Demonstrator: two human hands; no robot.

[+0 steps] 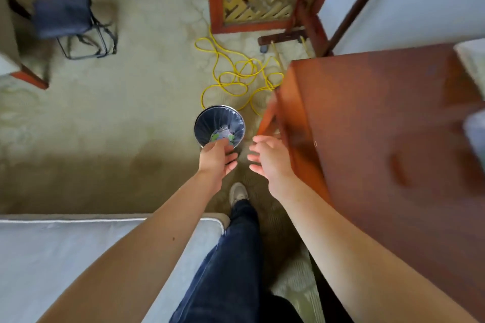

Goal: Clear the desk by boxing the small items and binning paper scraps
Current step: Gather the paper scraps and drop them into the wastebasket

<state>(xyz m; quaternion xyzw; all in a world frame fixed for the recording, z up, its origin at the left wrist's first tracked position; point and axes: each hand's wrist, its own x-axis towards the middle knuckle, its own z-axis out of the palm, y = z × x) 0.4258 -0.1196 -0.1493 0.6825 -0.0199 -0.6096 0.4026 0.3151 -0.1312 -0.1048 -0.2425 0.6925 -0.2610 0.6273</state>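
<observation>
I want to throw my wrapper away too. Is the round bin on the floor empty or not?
Not empty. The bin stands upright, and pale and green scraps lie at its bottom, far below the rim.

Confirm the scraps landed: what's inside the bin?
A dark liner and pale and green paper scraps at the bottom of the bin. The left hand covers the near rim and part of the pile, hiding the rest.

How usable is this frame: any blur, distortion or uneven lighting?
Head view: motion blur smears the reddish-brown wooden desk and the dark blue folding stool; the round metal waste bin at centre is fairly sharp; wide-angle distortion bows both forearms; a shadow band darkens the beige carpet.
</observation>
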